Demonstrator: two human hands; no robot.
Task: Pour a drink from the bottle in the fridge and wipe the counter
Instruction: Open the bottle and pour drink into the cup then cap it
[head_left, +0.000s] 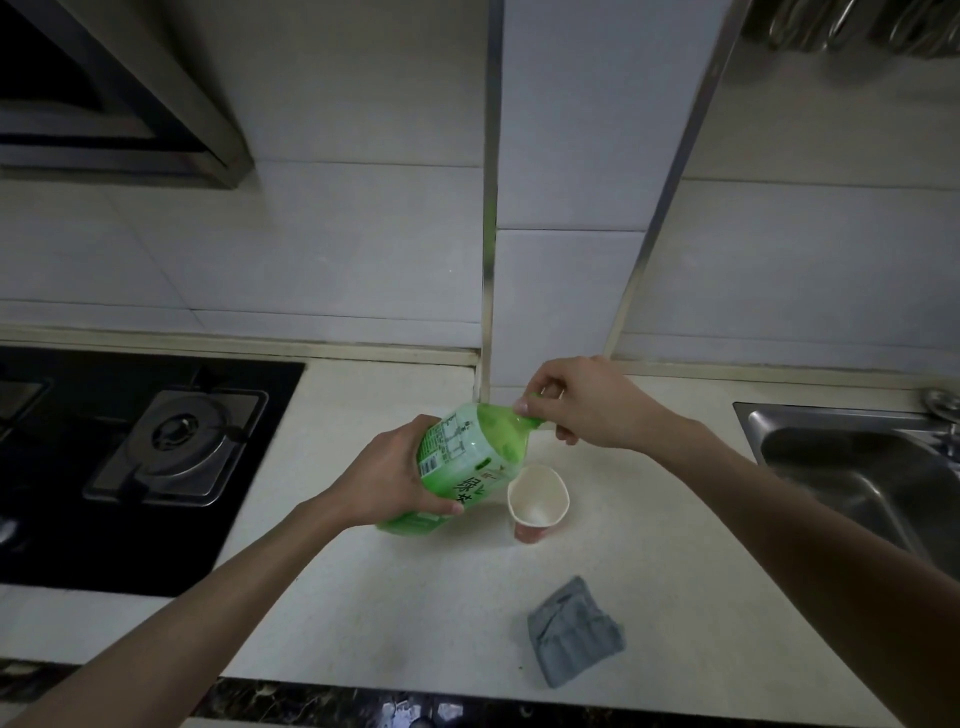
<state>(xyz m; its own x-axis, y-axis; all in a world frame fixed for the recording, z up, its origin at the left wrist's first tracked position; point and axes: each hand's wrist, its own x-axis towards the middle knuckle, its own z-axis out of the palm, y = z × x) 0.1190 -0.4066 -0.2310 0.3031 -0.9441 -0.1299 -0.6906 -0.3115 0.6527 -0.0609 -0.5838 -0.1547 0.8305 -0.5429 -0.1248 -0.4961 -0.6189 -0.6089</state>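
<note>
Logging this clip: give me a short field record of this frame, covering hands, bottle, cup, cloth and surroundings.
left hand: grips the bottle by its body
right hand: pinches the bottle's cap end
bottle: green, tilted, beside the cup
cup: upright on the counter, looks empty
cloth: grey, crumpled, untouched, nearer the person
surroundings: stove left, sink right

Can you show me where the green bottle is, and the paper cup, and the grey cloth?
green bottle (467, 457): head view, on the label at the middle of its body.
paper cup (540, 496): head view, on its white inner wall.
grey cloth (574, 631): head view, on the middle of the crumpled cloth.
</note>
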